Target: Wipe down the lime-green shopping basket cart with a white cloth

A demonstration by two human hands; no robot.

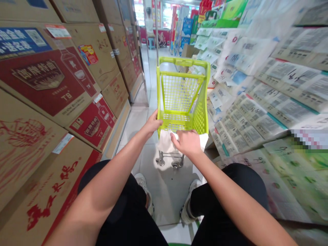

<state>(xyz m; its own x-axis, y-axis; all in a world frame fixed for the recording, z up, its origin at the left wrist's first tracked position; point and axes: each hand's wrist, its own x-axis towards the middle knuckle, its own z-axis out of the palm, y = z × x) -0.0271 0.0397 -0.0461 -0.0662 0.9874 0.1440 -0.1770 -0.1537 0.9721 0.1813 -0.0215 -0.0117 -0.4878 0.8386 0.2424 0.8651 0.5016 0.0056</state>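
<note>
A small lime-green plastic shopping cart (pixel 183 62) stands on the floor between my legs, with its basket facing me and metal-framed wheels underneath. My left hand (pixel 154 122) is closed around the left rim of the basket, its fingers partly hidden behind the edge. Along the near rim lies a white cloth (pixel 166 141), draped over the edge and hanging down. My right hand (pixel 188 141) is closed on this cloth and presses it against the near rim. Inside the basket only its green grid shows.
Stacked cardboard boxes (pixel 46 75) line the left side. Packs of tissue paper (pixel 271 92) are piled high on the right. A thin metal pole (pixel 156 34) rises behind the cart. Farther down the aisle a person (pixel 150 25) is near a blue stool (pixel 151 42).
</note>
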